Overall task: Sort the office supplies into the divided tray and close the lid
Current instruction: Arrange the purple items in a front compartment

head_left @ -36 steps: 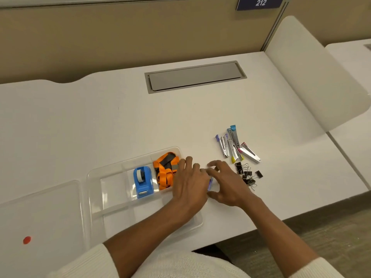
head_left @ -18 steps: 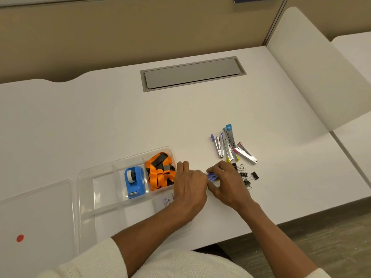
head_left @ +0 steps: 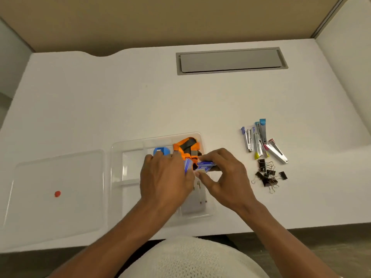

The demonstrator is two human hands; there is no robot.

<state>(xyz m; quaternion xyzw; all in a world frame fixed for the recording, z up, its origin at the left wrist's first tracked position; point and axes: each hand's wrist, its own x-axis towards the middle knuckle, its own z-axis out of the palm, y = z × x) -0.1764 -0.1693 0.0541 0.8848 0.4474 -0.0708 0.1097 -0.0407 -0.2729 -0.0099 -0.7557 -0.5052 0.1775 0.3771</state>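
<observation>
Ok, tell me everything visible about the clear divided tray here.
The divided tray is clear plastic with rounded corners, sitting flat on the white desk beside its detached lid. Low ribs split it into compartments. A blue tape dispenser and orange lanyards sit in far compartments. Both hands hover over its right side, hiding part of it.

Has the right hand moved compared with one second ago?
Yes. The right hand has moved left, away from the binder clips, and now holds small blue boxes over the tray edge.
</observation>
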